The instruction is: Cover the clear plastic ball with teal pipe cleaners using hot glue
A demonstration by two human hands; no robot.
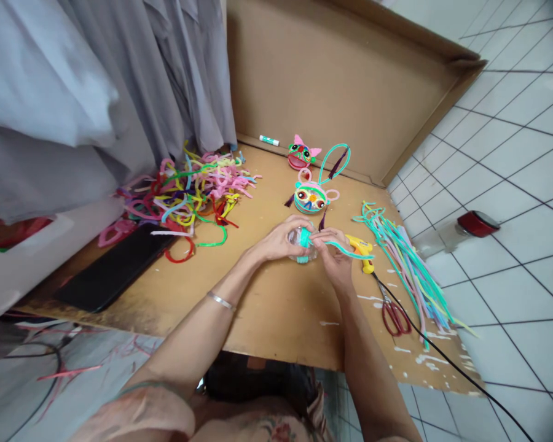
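My left hand (283, 238) is closed around a small clear plastic container (298, 235), perhaps a bottle piece, with a turquoise band of pipe cleaner wrapped about its middle. Pinched in the fingers of my right hand (334, 248) is a turquoise pipe cleaner (357, 255), its free end trailing off to the right. Both hands meet at the container, above the middle of the table. Just beyond them sits a decorated animal-face craft (312, 197) with round pink ears, tassels and a turquoise loop. A red one with pointed pink ears (299, 158) stands behind it.
Right of my hands lie a yellow glue gun (360, 247) with a black cord, red-handled scissors (395, 316) and a bundle of pipe cleaners (403, 270). Tangled pipe-cleaner scraps (198, 184) and a black phone-like slab (115, 270) are on the left. A glue stick (269, 140) rests by the cardboard wall (322, 80).
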